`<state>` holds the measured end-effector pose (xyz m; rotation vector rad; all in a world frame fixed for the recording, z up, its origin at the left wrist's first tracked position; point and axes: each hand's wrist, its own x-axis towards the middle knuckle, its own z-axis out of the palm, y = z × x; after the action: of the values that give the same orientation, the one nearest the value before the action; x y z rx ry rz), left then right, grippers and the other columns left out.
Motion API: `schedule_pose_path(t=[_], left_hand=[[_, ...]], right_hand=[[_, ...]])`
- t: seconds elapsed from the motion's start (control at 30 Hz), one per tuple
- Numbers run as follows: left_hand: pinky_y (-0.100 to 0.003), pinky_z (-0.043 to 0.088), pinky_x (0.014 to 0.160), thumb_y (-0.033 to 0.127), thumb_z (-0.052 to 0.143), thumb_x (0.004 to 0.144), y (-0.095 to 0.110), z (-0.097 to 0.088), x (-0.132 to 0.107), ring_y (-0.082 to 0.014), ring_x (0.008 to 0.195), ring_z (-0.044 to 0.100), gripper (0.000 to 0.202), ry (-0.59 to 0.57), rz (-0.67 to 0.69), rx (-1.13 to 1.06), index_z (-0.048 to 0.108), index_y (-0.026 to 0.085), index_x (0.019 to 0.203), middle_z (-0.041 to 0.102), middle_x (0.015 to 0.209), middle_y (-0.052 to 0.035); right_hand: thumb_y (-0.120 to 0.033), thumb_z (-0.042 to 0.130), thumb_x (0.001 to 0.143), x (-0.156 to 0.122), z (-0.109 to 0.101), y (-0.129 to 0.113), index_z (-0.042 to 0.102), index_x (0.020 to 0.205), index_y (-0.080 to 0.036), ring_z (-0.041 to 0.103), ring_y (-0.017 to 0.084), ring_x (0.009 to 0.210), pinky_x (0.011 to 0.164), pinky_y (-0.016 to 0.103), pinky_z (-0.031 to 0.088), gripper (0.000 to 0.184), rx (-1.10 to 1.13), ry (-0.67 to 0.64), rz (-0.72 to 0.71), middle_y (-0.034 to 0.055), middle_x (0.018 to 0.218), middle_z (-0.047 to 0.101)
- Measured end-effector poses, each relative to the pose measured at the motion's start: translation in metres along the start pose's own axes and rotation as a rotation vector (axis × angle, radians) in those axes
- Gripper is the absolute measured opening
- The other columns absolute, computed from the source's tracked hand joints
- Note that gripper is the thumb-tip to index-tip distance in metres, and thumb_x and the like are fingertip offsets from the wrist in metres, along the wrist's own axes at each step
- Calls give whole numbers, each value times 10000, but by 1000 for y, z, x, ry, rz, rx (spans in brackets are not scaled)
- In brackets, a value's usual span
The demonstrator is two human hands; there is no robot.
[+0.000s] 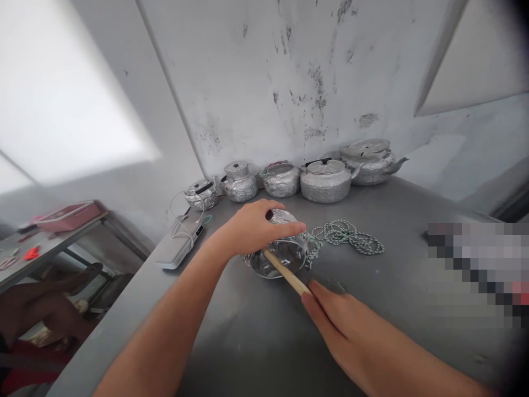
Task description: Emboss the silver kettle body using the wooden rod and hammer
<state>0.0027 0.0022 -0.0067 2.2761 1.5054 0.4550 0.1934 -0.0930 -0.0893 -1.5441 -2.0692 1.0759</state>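
A small silvery metal kettle [285, 218] lies tilted on the grey table, its round mouth turned towards me. My left hand [260, 223] grips its side from above, thumb and fingers spread around the crinkled body. Between the fingertips and thumb of my right hand [330, 309] is a light wooden stick [289, 275], whose far end reaches into the kettle's mouth; that tip is hidden. Green-and-white cord [313, 248] is wound at the kettle's right side, and a loose coil of the same cord [349, 237] rests on the table beside it.
Several metal kettles line the wall, including a lidded one [326, 184] and a large spouted one [367, 165]. A power bank [177, 248] with a white cable lies at the table's left edge. A pink basket [68, 215] sits on another table; a blurred-out patch covers the right side.
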Motion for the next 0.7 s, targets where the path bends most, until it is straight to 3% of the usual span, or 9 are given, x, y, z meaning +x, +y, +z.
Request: schedule_pose_path(t=[0.1, 0.17, 0.3, 0.47, 0.7], left_hand=[[-438, 452, 1086, 833, 566, 799, 0, 0, 0, -358, 1350, 521, 791, -4, -4, -4, 624, 298, 1379, 559, 1495, -38], [-440, 447, 1091, 834, 567, 799, 0, 0, 0, -357, 1347, 523, 780, 3, 7, -2, 632, 303, 1367, 567, 1486, -32], [-433, 450, 1087, 820, 576, 803, -1, 1, 1, -359, 1349, 522, 764, 12, 11, 0, 638, 299, 1359, 572, 1482, -32], [-430, 447, 1092, 821, 573, 803, -2, 2, 1, -354, 1344, 528, 781, 21, 19, 3, 631, 284, 1367, 574, 1481, -40], [-429, 444, 1096, 833, 556, 801, -2, 2, 2, -354, 1349, 523, 806, 13, 23, 13, 622, 279, 1382, 564, 1492, -40]], right_hand=[[-460, 256, 1057, -1, 0, 1, 629, 980, -243, 730, 303, 949, 875, 439, 507, 438, -6, 6, -13, 106, 913, 767], [-451, 277, 1054, -1, -1, 1, 640, 956, -254, 733, 285, 908, 800, 404, 522, 424, -2, 53, -21, 96, 929, 770], [-387, 352, 1033, 1, -4, -2, 682, 917, -240, 724, 258, 724, 675, 358, 512, 379, -64, 96, 7, 87, 773, 755], [-335, 321, 1049, 3, -6, -3, 678, 962, -238, 717, 222, 685, 607, 325, 467, 380, -66, 77, -26, 72, 824, 767], [-402, 304, 1049, 1, -8, -3, 673, 1029, -245, 727, 249, 751, 655, 356, 481, 401, 5, 59, -24, 87, 909, 784]])
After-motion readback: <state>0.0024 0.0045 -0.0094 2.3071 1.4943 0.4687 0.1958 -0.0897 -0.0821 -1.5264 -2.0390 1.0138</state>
